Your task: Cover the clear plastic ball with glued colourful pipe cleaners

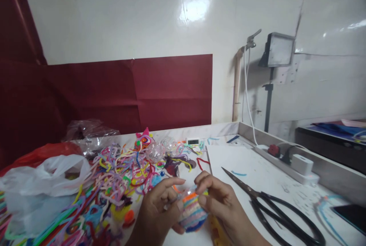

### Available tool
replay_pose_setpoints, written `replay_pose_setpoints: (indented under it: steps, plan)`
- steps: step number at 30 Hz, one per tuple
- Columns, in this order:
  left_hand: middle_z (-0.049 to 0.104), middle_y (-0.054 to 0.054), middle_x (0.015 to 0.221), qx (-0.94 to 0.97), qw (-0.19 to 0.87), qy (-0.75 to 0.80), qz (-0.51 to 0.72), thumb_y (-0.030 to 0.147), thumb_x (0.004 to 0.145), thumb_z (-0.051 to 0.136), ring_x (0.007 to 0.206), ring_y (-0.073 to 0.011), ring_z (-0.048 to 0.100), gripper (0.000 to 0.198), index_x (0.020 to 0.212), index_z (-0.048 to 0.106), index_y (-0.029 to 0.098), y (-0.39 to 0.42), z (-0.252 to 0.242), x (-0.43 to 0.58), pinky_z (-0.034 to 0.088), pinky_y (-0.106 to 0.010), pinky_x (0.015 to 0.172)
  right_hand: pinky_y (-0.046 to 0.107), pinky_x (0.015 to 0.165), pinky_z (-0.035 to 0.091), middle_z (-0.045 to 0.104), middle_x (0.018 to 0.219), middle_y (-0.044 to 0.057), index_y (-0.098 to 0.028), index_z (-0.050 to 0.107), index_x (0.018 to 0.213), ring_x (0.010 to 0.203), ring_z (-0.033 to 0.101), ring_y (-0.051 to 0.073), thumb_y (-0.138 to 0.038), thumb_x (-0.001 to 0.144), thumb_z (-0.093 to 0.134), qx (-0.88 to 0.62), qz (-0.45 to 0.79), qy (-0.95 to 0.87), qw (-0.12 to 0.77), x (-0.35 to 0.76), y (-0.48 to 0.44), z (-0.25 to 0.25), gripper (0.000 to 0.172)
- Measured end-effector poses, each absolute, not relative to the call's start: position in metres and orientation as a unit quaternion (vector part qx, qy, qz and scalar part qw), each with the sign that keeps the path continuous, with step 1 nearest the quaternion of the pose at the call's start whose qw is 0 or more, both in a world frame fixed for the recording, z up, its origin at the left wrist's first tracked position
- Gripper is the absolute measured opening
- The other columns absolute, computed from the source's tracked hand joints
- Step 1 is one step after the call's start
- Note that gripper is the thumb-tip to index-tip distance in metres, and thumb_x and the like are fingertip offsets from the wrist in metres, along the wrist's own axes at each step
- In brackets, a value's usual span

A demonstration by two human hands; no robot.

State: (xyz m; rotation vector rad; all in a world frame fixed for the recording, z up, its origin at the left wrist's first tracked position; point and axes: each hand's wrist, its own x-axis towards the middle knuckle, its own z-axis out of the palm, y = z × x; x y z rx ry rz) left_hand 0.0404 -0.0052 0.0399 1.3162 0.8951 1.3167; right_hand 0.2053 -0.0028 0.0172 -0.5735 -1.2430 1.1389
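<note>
A round ball wrapped in striped rows of fuzzy pipe cleaner (pixel 192 212) is held low in front of me. Orange, cream, pink, yellow and blue bands show on it, and a clear patch shows near its top. My left hand (pixel 160 206) grips its left side with thumb and curled fingers. On the opposite side, my right hand (pixel 219 200) pinches the upper right edge between thumb and fingers. A yellow strip (pixel 219 232) lies beneath my right wrist. Close by on the right, large black-handled scissors (pixel 257 196) rest with their blades pointing away to the left.
A heap of colourful pipe cleaners (pixel 114 177) spreads over the left, beside a white plastic bag (pixel 45 188). Behind it are clear balls (pixel 157 150) and a small digital display (pixel 193 142). A power strip (pixel 300 173) and a phone (pixel 351 215) lie right.
</note>
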Motion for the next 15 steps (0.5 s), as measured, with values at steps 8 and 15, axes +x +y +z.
replay_pose_setpoints:
  steps: [8,15]
  plan:
    - [0.052,0.007,0.054,0.548,0.504,0.373,0.553,0.021,0.061,0.072,0.043,-0.0096,0.051,0.036,0.097,0.067,0.016,-0.0023,0.0387,0.0386,0.05,-0.019,0.03,0.026,0.062,0.038,0.054,0.084,0.001,-0.021,0.065,0.08,0.073,0.048,0.016,-0.032,0.068,0.073,-0.223,0.549,-0.509,0.624,0.2037,-0.0011,0.0165,0.019]
    - [0.052,0.009,0.051,0.538,0.498,0.381,0.564,0.017,0.058,0.071,0.04,-0.0086,0.049,0.039,0.096,0.066,0.016,-0.0034,0.0416,0.0404,0.049,-0.019,0.029,0.024,0.057,0.037,0.055,0.076,-0.001,-0.022,0.059,0.088,0.064,0.049,0.012,-0.036,0.072,0.072,-0.207,0.576,-0.468,0.638,0.1998,0.004,0.0102,0.025]
